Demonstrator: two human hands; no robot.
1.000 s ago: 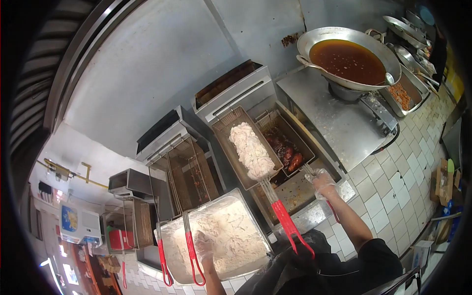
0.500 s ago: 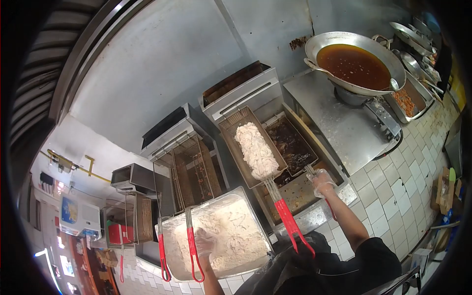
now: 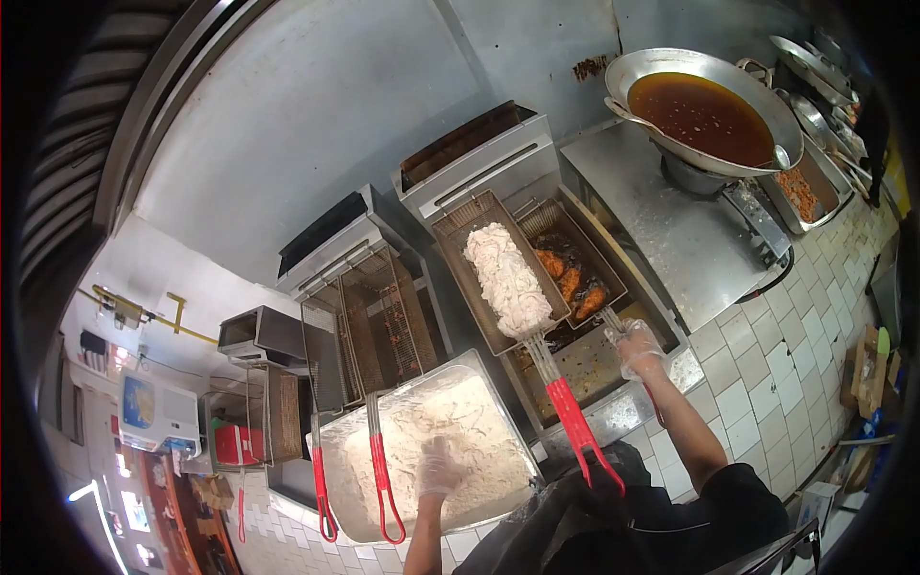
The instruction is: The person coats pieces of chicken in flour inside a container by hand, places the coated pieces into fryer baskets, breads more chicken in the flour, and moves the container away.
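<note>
right hand (image 3: 639, 353), grip closed on the handle (image 3: 656, 406) of a wire basket (image 3: 600, 252), right of frame centre, best held level so no browned pieces (image 3: 569, 284) slip out; left hand (image 3: 441, 468), grip indeterminate, at the flour tray (image 3: 356, 508), lower centre.

Grey Above, Pale Below

A blue-grey wall (image 3: 316, 125) (stained rusty brown toward the right) meets a white wall (image 3: 187, 264) bearing a yellow pipe (image 3: 179, 309). Pale tiles (image 3: 740, 424) cover the floor (image 3: 810, 331); a white light strip (image 3: 106, 522) glows at lower left.
</note>
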